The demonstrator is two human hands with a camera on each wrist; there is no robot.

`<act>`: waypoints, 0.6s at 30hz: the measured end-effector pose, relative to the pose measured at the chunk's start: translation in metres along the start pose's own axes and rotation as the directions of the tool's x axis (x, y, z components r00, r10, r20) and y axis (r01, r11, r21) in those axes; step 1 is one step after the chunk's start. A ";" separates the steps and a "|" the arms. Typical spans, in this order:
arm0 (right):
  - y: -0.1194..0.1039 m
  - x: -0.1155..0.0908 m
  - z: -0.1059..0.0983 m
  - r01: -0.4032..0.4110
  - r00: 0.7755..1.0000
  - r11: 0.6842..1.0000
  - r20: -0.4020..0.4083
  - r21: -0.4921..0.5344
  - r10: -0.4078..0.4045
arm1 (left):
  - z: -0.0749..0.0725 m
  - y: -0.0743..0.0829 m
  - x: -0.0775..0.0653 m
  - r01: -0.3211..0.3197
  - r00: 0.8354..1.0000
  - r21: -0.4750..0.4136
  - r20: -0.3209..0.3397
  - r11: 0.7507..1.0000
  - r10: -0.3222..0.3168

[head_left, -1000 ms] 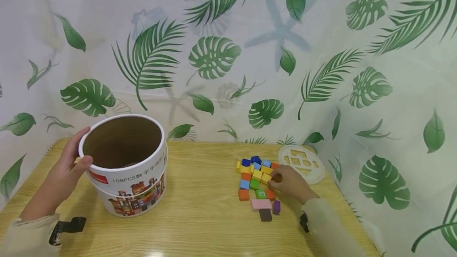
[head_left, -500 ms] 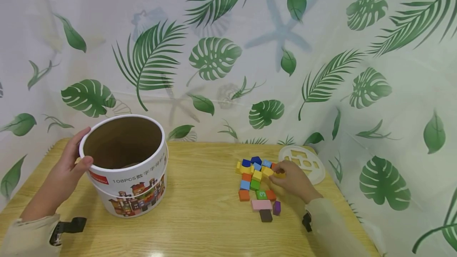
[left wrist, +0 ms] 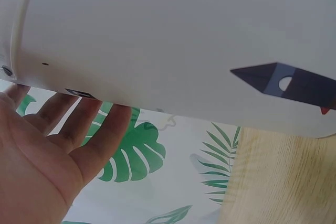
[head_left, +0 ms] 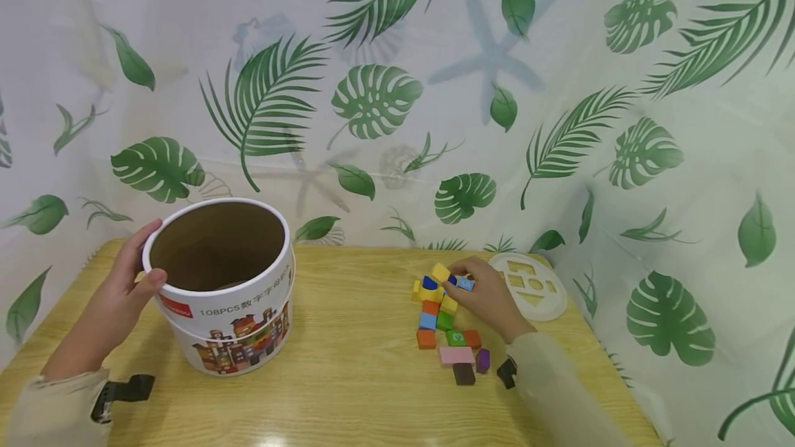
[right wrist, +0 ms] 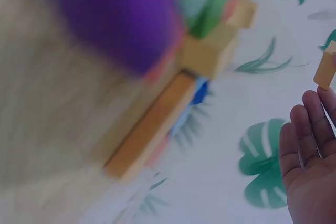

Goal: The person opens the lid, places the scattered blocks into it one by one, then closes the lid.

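My left hand [head_left: 124, 292] holds the left side of a white bucket [head_left: 242, 309] with building blocks printed on it, thumb at the front of the rim. In the left wrist view its fingers [left wrist: 107, 140] lie along the bucket's wall. A yellow block [head_left: 441, 272] is pinched in the fingertips of my right hand [head_left: 487, 295], above the far part of a cluster of coloured blocks. The same yellow block [right wrist: 325, 69] shows at the fingertips in the right wrist view. Part of the cluster is hidden behind the right hand.
A white lid [head_left: 544, 312] with cut-out shapes lies right of the cluster. Nearer me are a pink block [head_left: 456, 355], a dark brown block [head_left: 464, 374] and a purple block [head_left: 483, 361]. A leaf-patterned curtain [head_left: 373, 185] hangs behind the wooden table [head_left: 360, 364].
My right hand has picked up the yellow block from the right of the cluster and moved left and away from me with it. The left hand stays on the bucket.
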State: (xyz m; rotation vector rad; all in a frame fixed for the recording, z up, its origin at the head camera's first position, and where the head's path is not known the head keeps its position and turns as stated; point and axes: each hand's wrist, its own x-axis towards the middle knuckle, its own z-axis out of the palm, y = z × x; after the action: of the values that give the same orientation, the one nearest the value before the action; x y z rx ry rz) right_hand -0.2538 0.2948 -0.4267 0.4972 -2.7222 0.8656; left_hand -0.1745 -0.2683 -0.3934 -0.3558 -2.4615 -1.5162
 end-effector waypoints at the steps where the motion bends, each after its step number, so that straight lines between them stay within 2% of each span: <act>1: -0.005 0.003 0.001 0.005 1.000 1.000 -0.001 0.009 -0.005 | 0.000 0.000 0.000 0.001 1.000 0.000 0.000 1.000 -0.001; 8: -0.039 0.022 0.003 0.049 0.999 0.998 -0.012 0.028 -0.048 | 0.001 -0.001 0.001 0.005 1.000 -0.009 0.004 1.000 -0.005; 18: -0.091 0.052 0.008 0.193 0.981 0.976 -0.030 0.103 -0.191 | 0.001 -0.002 0.000 0.002 1.000 -0.016 -0.005 1.000 -0.002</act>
State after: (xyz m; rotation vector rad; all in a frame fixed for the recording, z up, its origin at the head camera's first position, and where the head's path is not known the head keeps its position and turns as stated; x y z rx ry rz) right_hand -0.2674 0.2074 -0.3698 0.7549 -2.5673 0.9594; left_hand -0.1752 -0.2684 -0.3956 -0.3518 -2.4476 -1.5364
